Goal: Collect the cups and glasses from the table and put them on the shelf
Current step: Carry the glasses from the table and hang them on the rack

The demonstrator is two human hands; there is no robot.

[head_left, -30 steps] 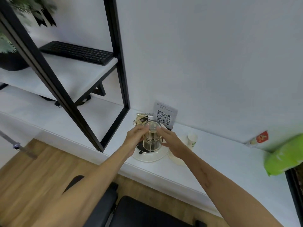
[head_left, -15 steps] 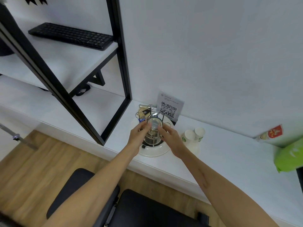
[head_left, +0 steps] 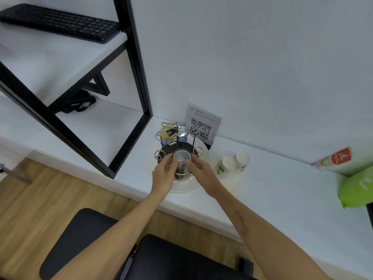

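A clear glass point(head_left: 181, 158) stands upside down on a wire cup rack point(head_left: 177, 138), which rests on a round white tray point(head_left: 181, 187) on the white counter. My left hand point(head_left: 164, 174) grips the glass from the left. My right hand point(head_left: 203, 173) grips it from the right, fingertips on its side. Two paper cups point(head_left: 234, 161) with green leaf prints sit on a white plate just right of the tray.
A QR code card point(head_left: 202, 126) stands behind the rack. A black metal shelf frame point(head_left: 139, 77) with white shelves rises at left, holding a black keyboard point(head_left: 60, 23). A green bag point(head_left: 356, 188) and a red-labelled packet point(head_left: 335, 160) lie at right. A black chair point(head_left: 141, 253) is below.
The view has tilted down and closer. Both hands have lowered the glass onto the rack and stay on its sides. The paper cups have come into view.
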